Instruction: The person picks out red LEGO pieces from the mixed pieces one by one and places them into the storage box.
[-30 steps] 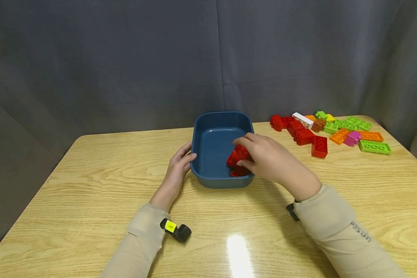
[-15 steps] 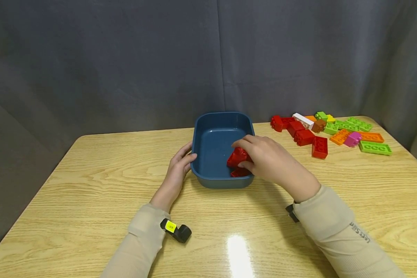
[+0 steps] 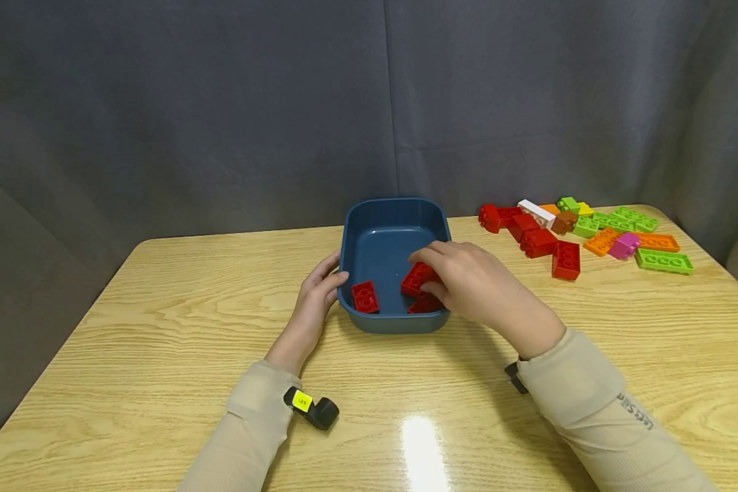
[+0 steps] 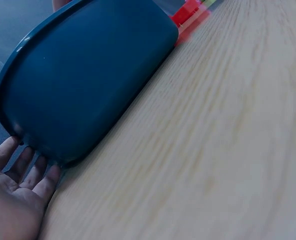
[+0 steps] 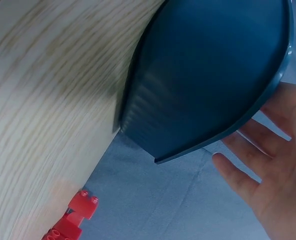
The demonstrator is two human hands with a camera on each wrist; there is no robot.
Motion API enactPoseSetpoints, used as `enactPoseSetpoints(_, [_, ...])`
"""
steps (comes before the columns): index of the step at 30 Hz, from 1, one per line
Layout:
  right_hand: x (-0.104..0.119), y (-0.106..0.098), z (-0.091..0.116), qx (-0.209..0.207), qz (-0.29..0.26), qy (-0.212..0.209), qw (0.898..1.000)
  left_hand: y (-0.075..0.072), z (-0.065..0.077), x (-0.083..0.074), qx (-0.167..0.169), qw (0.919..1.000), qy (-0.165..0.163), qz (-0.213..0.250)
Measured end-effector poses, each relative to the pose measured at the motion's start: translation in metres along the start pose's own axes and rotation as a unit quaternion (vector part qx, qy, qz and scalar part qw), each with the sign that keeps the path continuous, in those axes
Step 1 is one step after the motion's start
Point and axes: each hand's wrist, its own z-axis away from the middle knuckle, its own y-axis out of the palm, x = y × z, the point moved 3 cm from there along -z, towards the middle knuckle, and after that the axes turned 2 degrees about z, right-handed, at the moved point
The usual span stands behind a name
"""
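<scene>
A dark blue bin (image 3: 378, 256) stands on the table, tilted in both wrist views only because of the camera angle. My left hand (image 3: 313, 294) holds its left side, thumb at the rim and fingers along the outer wall. My right hand (image 3: 467, 277) reaches over the right rim into the bin, its fingers loosely bent and apart. Just under those fingers lies a red toy brick (image 3: 415, 279), with another red brick (image 3: 426, 304) partly hidden beside the thumb. A third red brick (image 3: 365, 297) lies in the near left corner. In the right wrist view the fingertips pass behind the rim.
Several red bricks (image 3: 538, 242) lie right of the bin, near a white brick (image 3: 536, 213) and a brown one (image 3: 564, 222). Farther right are green (image 3: 664, 261), orange (image 3: 654, 242) and pink bricks (image 3: 624, 245). A grey curtain (image 3: 270, 116) hangs behind the table.
A red brick now lies in the bin's near left corner, away from the right hand. The bricks under the right hand have settled lower. The left hand and bin have stayed put.
</scene>
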Motion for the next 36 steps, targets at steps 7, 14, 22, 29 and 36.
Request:
enactPoseSetpoints(7, [-0.001, -0.001, 0.001, 0.006, -0.007, 0.008, 1.0, -0.001, 0.0, 0.0, 0.003, 1.0, 0.001, 0.0])
enactPoseSetpoints(14, [-0.009, -0.004, 0.003, -0.001, -0.016, 0.02, 1.0, 0.0, 0.0, 0.0, 0.0, 1.0, 0.002, 0.006])
enactPoseSetpoints(22, [-0.02, -0.009, 0.005, 0.001, -0.011, 0.055, 0.998, 0.001, 0.0, -0.001, 0.001, 1.0, 0.001, 0.002])
enactPoseSetpoints(29, [-0.028, -0.015, 0.007, 0.01, 0.001, 0.095, 0.995, 0.001, 0.0, -0.001, -0.001, 1.0, -0.003, -0.001])
enactPoseSetpoints(36, [-0.036, -0.025, 0.013, 0.019, 0.026, 0.148, 0.988, -0.001, 0.0, 0.0, -0.001, 1.0, -0.003, -0.005])
